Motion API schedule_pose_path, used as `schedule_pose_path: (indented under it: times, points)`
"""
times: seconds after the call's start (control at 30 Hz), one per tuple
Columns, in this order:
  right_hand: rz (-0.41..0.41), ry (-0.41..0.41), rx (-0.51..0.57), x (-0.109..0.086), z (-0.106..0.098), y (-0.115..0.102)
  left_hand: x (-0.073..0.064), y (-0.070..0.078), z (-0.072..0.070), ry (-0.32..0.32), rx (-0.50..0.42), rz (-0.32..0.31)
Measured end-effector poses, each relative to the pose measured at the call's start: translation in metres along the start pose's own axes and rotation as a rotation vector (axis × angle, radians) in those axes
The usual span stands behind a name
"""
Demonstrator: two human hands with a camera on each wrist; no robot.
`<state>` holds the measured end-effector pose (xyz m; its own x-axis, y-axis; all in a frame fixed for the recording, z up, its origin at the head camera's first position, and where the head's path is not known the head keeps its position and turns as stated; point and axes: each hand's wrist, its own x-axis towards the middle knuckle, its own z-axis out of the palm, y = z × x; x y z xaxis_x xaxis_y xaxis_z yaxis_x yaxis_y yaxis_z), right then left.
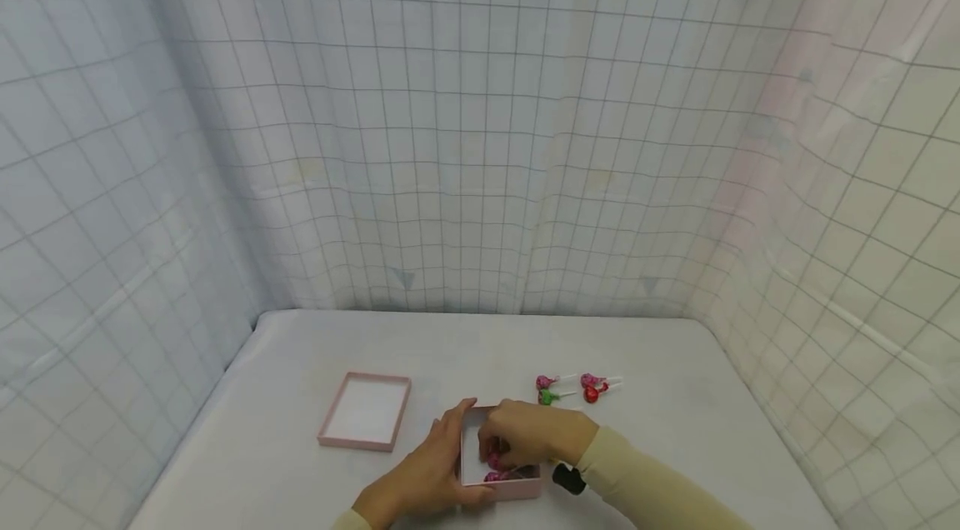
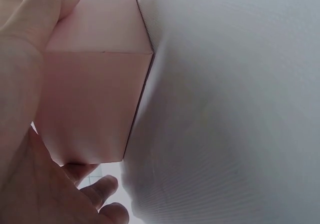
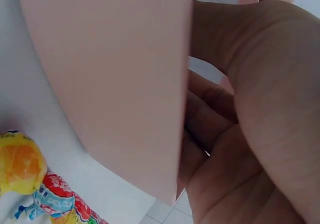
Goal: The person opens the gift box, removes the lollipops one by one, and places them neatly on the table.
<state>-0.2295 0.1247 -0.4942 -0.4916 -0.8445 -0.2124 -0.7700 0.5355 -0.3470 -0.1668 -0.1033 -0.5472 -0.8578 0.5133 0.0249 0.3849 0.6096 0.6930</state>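
Observation:
A pink box with a white inside stands at the table's near edge, its top uncovered. My left hand grips it from the left, thumb on the near wall and fingers along the side; the left wrist view shows the thumb against the box wall. My right hand reaches down into the box and pinches a lollipop with a pink wrapper. Another pink-wrapped lollipop lies inside along the near wall. In the right wrist view, a box wall hides the right fingertips.
The pink-rimmed lid lies to the left, white inside up. Several lollipops, among them a green one and a red one, lie beyond the box to the right. A small black object shows beneath the right wrist.

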Motion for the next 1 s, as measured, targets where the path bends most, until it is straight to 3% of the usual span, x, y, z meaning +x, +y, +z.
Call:
schedule_pose_path:
  times: [0.47,1.0]
  points:
    - [-0.050,0.098,0.055,-0.006,-0.004,0.004,0.000,0.002,0.003,-0.025,-0.022,-0.021]
    - [-0.062,0.168,0.168,-0.018,-0.003,0.004,-0.003,0.002,0.002,-0.012,-0.006,-0.028]
